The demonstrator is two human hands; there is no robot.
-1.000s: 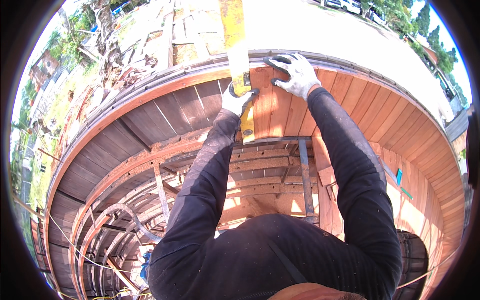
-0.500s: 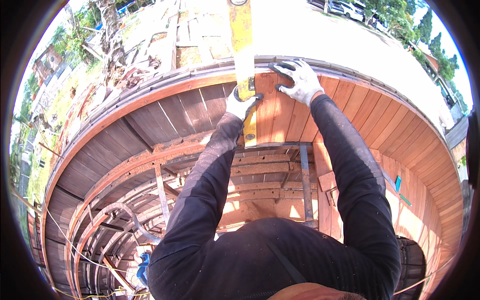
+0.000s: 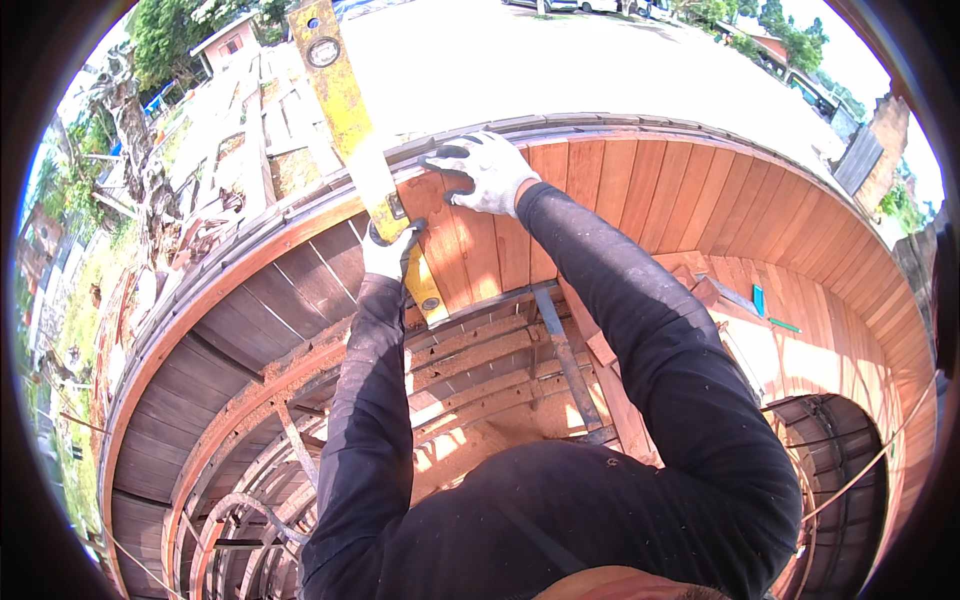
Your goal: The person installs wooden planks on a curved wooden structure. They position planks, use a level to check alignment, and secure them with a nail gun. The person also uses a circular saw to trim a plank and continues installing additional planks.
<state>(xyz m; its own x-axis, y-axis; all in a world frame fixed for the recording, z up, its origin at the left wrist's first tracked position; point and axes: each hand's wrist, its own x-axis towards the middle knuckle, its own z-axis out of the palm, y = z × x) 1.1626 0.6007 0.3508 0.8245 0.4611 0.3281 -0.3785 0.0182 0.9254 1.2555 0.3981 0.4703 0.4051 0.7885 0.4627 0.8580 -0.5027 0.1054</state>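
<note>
A long, worn yellow spirit level (image 3: pixel 345 105) lies across the curved wooden wall, its far end sticking out past the rim. My gloved left hand (image 3: pixel 388 252) is closed round its lower part, thumb on the right side. To the right of the level, my gloved right hand (image 3: pixel 488 175) rests at the top of the reddish planks (image 3: pixel 478 255), fingers spread and slightly bent, holding nothing. The level's lower end reaches the planks' lower edge. On its left, darker weathered planks (image 3: pixel 275 300) continue the wall.
Curved wooden ribs (image 3: pixel 455 375) and a metal strut (image 3: pixel 568 355) stand below my arms. At the right, a teal tool (image 3: pixel 758 300) and a green stick (image 3: pixel 785 325) lie on planking near a dark oval opening (image 3: pixel 835 480). Scrap boards (image 3: pixel 255 150) lie outside the rim.
The whole view has swung, so the wall, level and both hands appear further left. My hands keep about the same places on the level and planks.
</note>
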